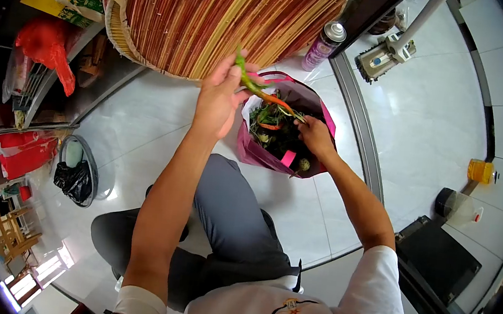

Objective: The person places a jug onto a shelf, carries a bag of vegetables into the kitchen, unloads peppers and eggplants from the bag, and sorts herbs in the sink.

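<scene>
My left hand (218,95) is raised at the rim of a pink and white bag (254,152), its fingers closed around a green chili pepper (244,78). Running on from its lower end is an orange-red chili pepper (274,100); whether the two are joined I cannot tell. My right hand (316,137) is over the bag's right side, pinching thin pale stems at the red end. Inside the standing, open bag lie green leafy stalks (266,117), another orange-red pepper (270,126) and a small round greenish thing (304,164). The bag's bottom is hidden.
A large striped woven mat (217,18) leans behind the bag, with a purple spray can (324,47) beside it. A metal door track (359,125) runs along the right. A round basket (95,186) with a black plastic bag stands left. Beyond the track is a floor brush (387,58).
</scene>
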